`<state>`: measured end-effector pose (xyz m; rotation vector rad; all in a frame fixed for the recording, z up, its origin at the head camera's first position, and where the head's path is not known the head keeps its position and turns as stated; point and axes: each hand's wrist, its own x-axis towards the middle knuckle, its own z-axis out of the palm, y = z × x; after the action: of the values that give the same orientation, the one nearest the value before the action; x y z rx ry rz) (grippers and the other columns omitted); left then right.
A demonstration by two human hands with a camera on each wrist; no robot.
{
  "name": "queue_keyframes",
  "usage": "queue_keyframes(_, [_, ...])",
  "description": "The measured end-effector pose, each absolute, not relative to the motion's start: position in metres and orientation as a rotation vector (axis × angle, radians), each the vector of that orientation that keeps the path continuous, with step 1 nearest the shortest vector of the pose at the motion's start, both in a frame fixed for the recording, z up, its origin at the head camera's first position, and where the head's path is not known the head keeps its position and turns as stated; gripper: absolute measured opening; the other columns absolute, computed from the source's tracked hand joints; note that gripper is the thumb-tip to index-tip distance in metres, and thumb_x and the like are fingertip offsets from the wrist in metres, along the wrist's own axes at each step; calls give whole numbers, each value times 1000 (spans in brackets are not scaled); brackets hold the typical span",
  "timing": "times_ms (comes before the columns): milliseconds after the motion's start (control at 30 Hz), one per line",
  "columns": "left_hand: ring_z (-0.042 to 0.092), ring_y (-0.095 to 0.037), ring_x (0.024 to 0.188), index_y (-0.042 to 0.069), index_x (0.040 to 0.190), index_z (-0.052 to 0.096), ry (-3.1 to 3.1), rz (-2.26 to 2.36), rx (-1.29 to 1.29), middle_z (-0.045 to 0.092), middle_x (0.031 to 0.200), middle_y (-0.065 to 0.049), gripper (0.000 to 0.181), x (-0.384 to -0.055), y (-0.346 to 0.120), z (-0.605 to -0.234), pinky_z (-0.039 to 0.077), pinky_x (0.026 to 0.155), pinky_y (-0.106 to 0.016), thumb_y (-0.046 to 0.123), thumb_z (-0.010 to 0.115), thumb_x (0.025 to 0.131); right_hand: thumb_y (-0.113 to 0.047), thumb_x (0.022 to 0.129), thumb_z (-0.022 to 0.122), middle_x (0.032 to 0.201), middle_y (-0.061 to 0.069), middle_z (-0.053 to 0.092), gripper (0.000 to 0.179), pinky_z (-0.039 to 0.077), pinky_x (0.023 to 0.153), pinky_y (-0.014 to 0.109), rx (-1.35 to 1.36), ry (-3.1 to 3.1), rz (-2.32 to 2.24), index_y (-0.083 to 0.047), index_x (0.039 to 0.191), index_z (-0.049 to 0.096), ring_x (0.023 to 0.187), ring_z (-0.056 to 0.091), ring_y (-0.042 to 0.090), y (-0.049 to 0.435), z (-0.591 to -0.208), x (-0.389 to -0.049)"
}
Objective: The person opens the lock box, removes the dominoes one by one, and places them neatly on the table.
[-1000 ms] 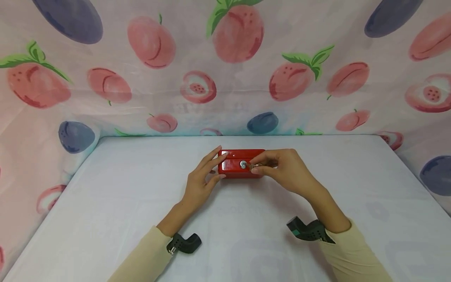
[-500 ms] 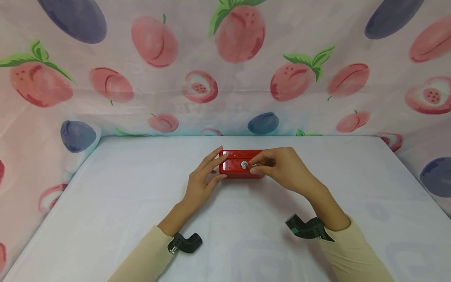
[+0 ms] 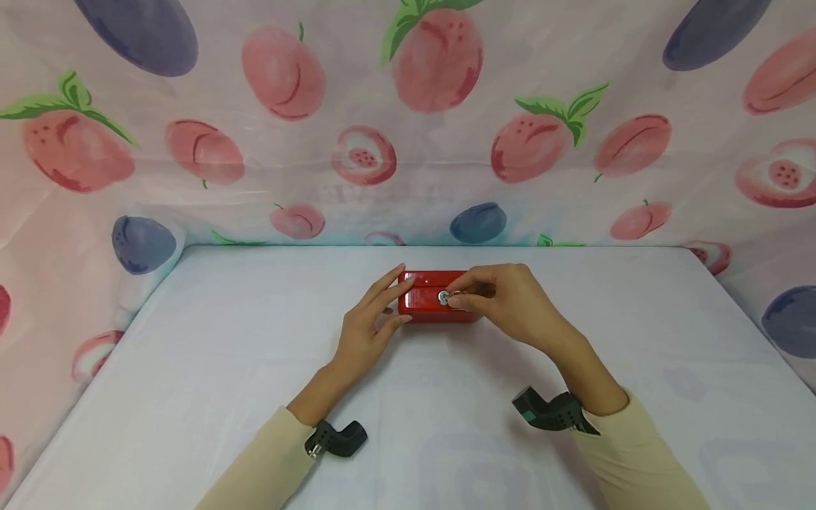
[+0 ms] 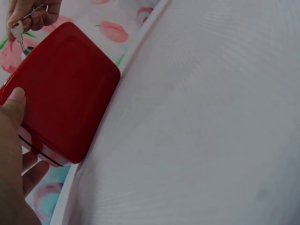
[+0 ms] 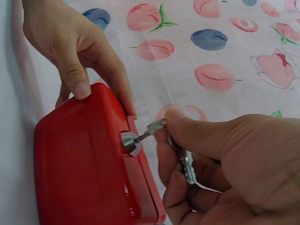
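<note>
A small red metal cash box (image 3: 422, 300) sits on the white table, with a round silver lock (image 5: 129, 144) on its upper face. My left hand (image 3: 365, 329) grips the box's left end, thumb on the near side and fingers over the top and far side. Between thumb and forefinger, my right hand (image 3: 519, 304) pinches a key (image 5: 156, 125), whose tip meets the keyhole; how deep it sits I cannot tell. A second key (image 5: 189, 169) hangs from the same ring inside the right hand's curled fingers. The right hand hides the box's right end in the head view.
The white tabletop (image 3: 255, 340) stretches around the box on all sides. A fruit-patterned cloth (image 3: 440, 163) rises behind the table's far edge and along both sides. Each wrist wears a dark camera mount (image 3: 344, 439).
My right hand has moved slightly left, bringing the key up against the lock. The left hand keeps its grip, and the box stays in place.
</note>
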<state>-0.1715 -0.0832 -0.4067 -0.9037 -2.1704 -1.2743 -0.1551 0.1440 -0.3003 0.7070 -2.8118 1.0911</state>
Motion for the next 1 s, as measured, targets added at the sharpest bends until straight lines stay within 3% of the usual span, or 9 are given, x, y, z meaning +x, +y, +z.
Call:
queue_keyframes(400, [40,-13,118,16,130,48,-2168,-1257,-912,35,139,-1,56,-172,-83,-405,49,73,-32,8,68,77,-25,78,68,90,-14,62,19,48,63,22,862,-2475,1111,-22,96,67,73,54,3,143,-320,-154])
queue_keyframes(833, [40,-13,118,13,129,48,-2171,-1254,-905,36,139,-1,55,-172,-83,-405,49,72,-33,8,68,78,-14,76,71,82,-8,62,22,43,53,25,954,-2282,1018,-15,97,68,65,45,5,140,-330,-152])
queue_keyframes(1000, [40,-13,119,14,129,48,-2172,-1256,-906,35,139,0,55,-172,-83,-405,50,72,-34,8,67,78,-5,73,72,84,-7,62,27,42,54,20,960,-2247,1032,-14,98,69,66,46,5,140,-333,-153])
